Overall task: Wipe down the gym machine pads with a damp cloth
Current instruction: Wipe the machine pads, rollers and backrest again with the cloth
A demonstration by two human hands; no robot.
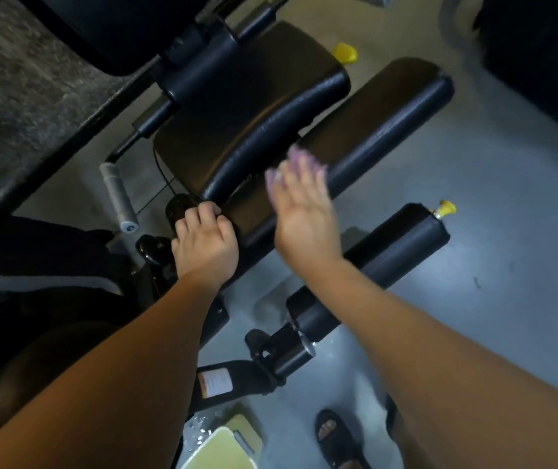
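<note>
The long pad (389, 110) lies on a diagonal, its long axis running from the near left to the far right, where its rounded end points toward open floor (507, 198). The cloth (295, 161), pale lilac and blurred, sits about midway along this pad, on the edge that faces the seat pad (243, 106).

The right grip (304, 214) is a bare hand lying flat on the cloth, fingers straight and spread and pointing up the pad. It presses rather than clutches. The hand is smeared by motion blur, so finer detail cannot be told.

The left grip (203, 245) is curled tight over the near end of the long pad, knuckles up, just where the seat pad's near corner meets it.

The seat pad lies beside the long pad on its left, parallel, with only a narrow gap between the two. On the right, a roller (399, 245) runs on the same diagonal, apart from the long pad with bare floor between them. A yellow knob (446, 208) is at its far end.

A grey handle (118, 198) stands left of the seat pad. A pale tub (223, 448) and a sandalled foot (331, 434) are on the floor near the bottom edge.
</note>
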